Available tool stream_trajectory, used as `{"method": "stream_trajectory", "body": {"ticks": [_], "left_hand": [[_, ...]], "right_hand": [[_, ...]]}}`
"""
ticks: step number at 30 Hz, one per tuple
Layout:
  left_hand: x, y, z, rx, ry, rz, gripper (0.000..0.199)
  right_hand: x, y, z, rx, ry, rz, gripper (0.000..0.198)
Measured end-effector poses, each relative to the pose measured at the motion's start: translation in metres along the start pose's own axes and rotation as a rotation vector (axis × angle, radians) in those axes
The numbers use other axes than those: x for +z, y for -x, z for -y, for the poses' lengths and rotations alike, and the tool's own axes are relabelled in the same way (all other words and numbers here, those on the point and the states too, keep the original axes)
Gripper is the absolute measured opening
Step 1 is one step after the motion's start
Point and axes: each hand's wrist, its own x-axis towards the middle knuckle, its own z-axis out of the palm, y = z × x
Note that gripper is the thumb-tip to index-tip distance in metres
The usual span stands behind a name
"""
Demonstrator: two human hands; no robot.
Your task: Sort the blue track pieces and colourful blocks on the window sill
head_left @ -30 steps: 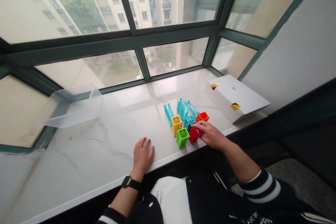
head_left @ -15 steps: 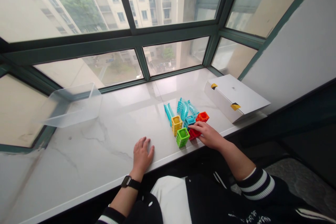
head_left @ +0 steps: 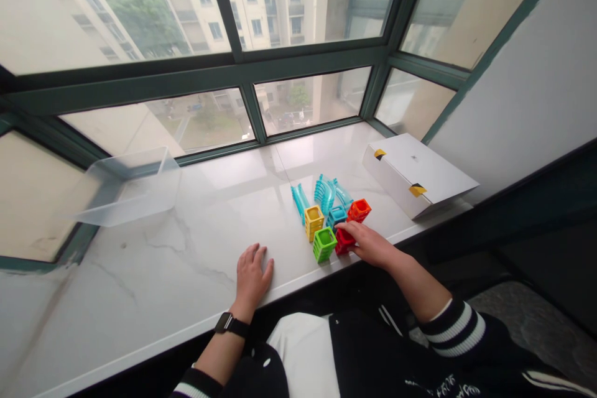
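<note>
My left hand lies flat on the pale marble-patterned sill, fingers spread, holding nothing. On the right, my right hand has its fingers closed around the red toy block, hiding part of it. Close by stand a green block, a yellow block, a blue block and an orange block, all hollow with open tops. A ball-like shape shows inside the yellow one and the green one. Behind them lie translucent blue curved track pieces and a straight one.
At the left a clear plastic bin rests on the sill. A white box with yellow-and-black tape tabs is at the right, near the wall. Green-framed windows border the far side. The sill's front edge runs before my body.
My right hand has shifted slightly down toward the front edge, uncovering more of the orange block and the red block. My left hand has stayed still.
</note>
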Motion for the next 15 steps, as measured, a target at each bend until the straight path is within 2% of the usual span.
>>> {"method": "stream_trajectory", "body": {"ticks": [15], "left_hand": [[0.0014, 0.0004, 0.0013, 0.014, -0.013, -0.015, 0.039]], "right_hand": [[-0.0041, 0.0008, -0.0056, 0.013, 0.080, -0.013, 0.077]]}}
